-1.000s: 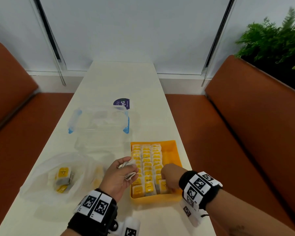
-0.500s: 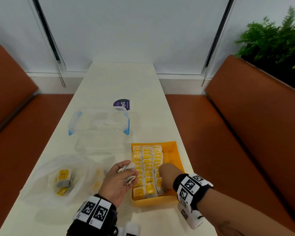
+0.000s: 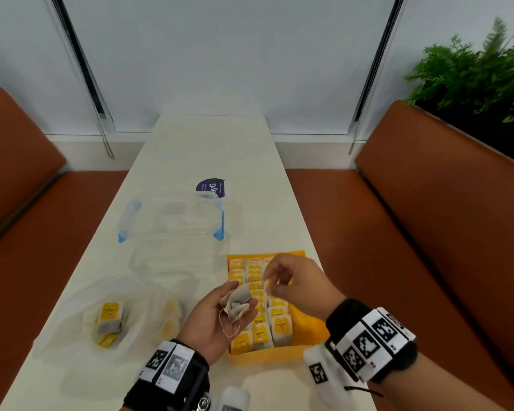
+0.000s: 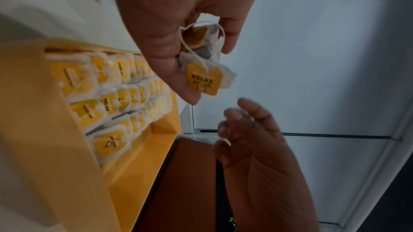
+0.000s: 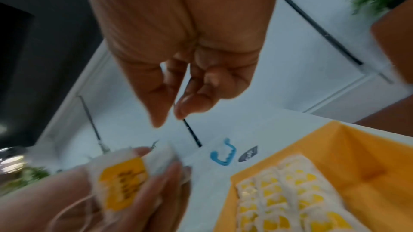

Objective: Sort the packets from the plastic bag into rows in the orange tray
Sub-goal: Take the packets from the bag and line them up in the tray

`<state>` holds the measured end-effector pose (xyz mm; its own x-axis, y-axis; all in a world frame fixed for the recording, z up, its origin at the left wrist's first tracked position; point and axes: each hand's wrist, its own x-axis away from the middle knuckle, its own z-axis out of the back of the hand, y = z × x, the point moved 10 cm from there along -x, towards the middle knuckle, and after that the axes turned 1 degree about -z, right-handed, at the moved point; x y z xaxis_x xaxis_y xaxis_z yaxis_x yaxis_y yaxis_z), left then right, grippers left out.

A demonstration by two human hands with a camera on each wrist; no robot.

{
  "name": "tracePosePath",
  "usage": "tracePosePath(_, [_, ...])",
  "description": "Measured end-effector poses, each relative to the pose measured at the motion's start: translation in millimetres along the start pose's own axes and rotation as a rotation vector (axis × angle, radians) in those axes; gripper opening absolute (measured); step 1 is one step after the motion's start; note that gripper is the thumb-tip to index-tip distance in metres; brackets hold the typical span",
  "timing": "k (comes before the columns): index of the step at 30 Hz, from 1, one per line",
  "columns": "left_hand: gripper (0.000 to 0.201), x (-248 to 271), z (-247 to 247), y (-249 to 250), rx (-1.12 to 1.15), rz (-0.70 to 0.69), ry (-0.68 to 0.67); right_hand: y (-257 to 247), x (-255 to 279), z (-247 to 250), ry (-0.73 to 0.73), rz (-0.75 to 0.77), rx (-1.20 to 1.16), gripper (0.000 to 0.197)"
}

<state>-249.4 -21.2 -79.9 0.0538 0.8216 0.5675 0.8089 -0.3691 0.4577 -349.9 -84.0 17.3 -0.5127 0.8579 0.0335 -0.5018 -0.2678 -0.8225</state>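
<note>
My left hand (image 3: pixel 220 308) is palm up at the orange tray's (image 3: pixel 279 355) left edge and grips a small bunch of tea packets (image 3: pixel 238 304) with a loose string. One of them shows its yellow "RELAX" tag (image 4: pixel 204 80). My right hand (image 3: pixel 282 280) hovers above the tray, just right of the bunch, with its fingers loosely curled. Nothing lies between its thumb and fingers (image 5: pixel 156 121). Rows of yellow-tagged packets (image 3: pixel 261 330) fill the tray's left part. The clear plastic bag (image 3: pixel 72 345) on the left holds more packets (image 3: pixel 109 320).
A clear container with blue clips (image 3: pixel 172 218) stands behind the bag and tray, with a purple sticker (image 3: pixel 210 187) beyond it. The tray's right strip (image 5: pixel 357 156) is bare. Brown benches (image 3: pixel 428 232) flank the narrow white table (image 3: pixel 214 143).
My right hand has risen from the near rows of the tray and moved toward the bunch in my left hand. My left hand has shifted slightly toward the tray.
</note>
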Motion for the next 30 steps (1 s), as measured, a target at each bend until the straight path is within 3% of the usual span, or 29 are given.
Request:
tracePosePath(3, [0.018, -0.6, -10.8, -6.3, -0.009, 0.045, -0.051, -16.7, 7.5, -30.9, -0.163, 0.101, 0.166, 0.022])
tracePosePath(5, [0.019, -1.5, -14.6, -8.5, -0.057, 0.042, -0.07, -8.9, 4.4, -36.3, -0.128, 0.086, 0.227, 0.016])
tracePosePath(10, [0.027, -6.2, -7.3, -10.2, -0.033, 0.013, -0.039, 10.8, 1.1, -26.8, -0.043, -0.032, -0.024, 0.032])
tracePosePath(13, [0.012, -3.3, -7.9, -11.7, -0.035, 0.026, -0.026, 13.3, -0.5, -24.0, -0.084, -0.066, -0.18, 0.026])
tracePosePath(19, [0.013, -1.0, -12.1, -12.3, -0.053, 0.023, -0.066, 34.7, 4.3, -24.9, -0.088, -0.226, -0.31, 0.016])
tracePosePath(21, [0.022, -2.9, -7.2, -12.1, -0.041, 0.018, -0.052, 36.1, 6.0, -27.1, -0.093, -0.233, -0.347, 0.015])
tracePosePath(24, [0.033, -4.6, -1.9, -11.5, -0.075, 0.016, -0.045, 34.2, 6.8, -30.3, -0.125, -0.21, -0.349, 0.024])
tracePosePath(28, [0.029, -1.7, -4.2, -6.1, -0.187, -0.013, -0.047, 30.0, 12.1, -35.3, -0.227, -0.145, -0.268, 0.047])
tracePosePath(30, [0.029, -2.2, -4.6, -4.3, -0.208, -0.024, -0.037, 26.6, 13.5, -33.1, -0.226, -0.103, -0.163, 0.048])
